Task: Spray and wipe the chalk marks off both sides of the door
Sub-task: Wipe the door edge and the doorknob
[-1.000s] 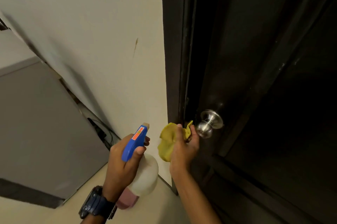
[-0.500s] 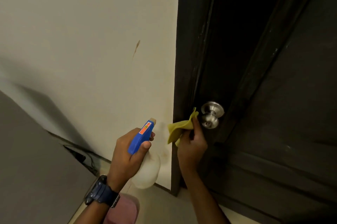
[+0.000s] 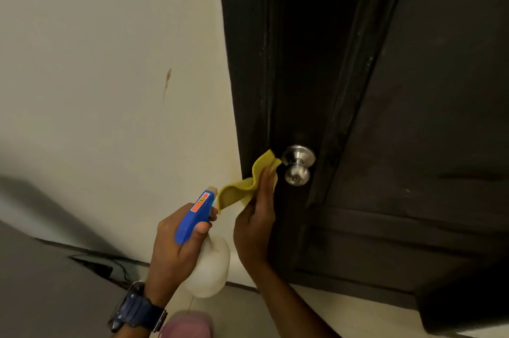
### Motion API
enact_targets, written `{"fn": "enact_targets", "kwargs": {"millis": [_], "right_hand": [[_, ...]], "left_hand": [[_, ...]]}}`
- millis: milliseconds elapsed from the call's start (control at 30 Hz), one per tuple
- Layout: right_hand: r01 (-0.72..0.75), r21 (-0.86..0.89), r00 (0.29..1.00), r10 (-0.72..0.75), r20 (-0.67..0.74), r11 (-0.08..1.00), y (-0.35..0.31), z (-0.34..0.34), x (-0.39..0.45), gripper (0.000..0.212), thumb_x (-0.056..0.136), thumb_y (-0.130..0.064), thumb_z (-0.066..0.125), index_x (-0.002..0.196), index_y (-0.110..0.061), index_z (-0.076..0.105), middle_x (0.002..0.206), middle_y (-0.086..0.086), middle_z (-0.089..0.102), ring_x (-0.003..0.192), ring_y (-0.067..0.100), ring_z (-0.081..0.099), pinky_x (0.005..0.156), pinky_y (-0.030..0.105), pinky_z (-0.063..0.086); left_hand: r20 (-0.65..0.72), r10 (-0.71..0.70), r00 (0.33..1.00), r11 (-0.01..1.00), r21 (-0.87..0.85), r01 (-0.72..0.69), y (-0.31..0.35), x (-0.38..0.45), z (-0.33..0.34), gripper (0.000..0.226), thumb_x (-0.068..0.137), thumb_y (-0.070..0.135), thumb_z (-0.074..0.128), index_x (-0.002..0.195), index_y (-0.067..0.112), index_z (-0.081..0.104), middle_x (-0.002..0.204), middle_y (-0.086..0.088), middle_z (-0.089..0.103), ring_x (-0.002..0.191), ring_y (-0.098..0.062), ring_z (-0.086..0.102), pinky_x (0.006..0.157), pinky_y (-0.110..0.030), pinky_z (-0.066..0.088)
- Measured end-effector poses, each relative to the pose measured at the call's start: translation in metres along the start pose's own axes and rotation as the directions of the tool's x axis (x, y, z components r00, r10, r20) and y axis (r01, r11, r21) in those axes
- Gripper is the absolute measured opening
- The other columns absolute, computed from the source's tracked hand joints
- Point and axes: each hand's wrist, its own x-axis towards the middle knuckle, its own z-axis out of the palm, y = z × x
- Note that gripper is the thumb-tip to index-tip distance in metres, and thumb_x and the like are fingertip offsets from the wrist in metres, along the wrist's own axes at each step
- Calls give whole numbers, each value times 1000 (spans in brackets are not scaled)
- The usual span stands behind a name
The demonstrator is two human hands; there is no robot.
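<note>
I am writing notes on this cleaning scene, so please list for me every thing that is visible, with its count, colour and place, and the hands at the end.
door: one, dark brown, right half of view
door knob: one, silver, on the door's left edge
wall: one, cream, left of the door, with a small brown streak
cloth: one, yellow, just left of the knob
spray bottle: one, white with blue trigger head, lower middle
cables: dark, on the floor by the wall
wristwatch: one, dark blue, on the left wrist
left hand: grips the spray bottle
right hand: holds the cloth
</note>
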Motion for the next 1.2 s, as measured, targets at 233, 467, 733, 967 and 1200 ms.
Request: {"fn": "enact_targets", "kwargs": {"millis": [233,467,733,967,1200], "right_hand": [[-321,-32,940,322,111,947,22,-21,20,59,89,2,66,141,-23,51,127,1,65,118,20,62,103,46,51],[142,121,989,-146,22,982,-42,-3,76,74,85,-19,51,155,-11,30,160,6,34,147,14,34,117,24,32],[-187,-334,881,308,358,924,81,-25,18,77,100,-4,51,157,-28,5,165,-1,20,150,17,26,118,31,29],[-896,306,418,843,339,322,92,-137,8,36,96,1,47,128,-3,63,102,23,73,97,41,66,83,49,54],[-819,514,388,906,168,255,62,-228,9,42,78,8,39,109,-4,65,81,21,71,85,40,60,81,48,49]], "left_hand": [[-33,-18,999,1000,-22,18,14,13,10,46,88,85,29,111,61,61,98,23,70,85,-5,69,75,-11,52],[-107,-8,994,996,-85,-1,22,10,12,52,88,84,31,106,49,67,96,16,72,82,-11,71,71,-13,53],[-54,-61,997,995,-86,56,34,17,29,60,83,89,31,105,48,68,95,19,71,84,-6,70,74,-10,53],[195,-44,980,998,-41,53,35,-2,91,60,83,89,36,89,37,65,74,11,64,64,-13,61,58,-43,52],[106,-95,990,988,-110,106,42,-23,142,70,85,87,34,92,24,65,79,11,65,78,-10,64,65,-15,50]]}}
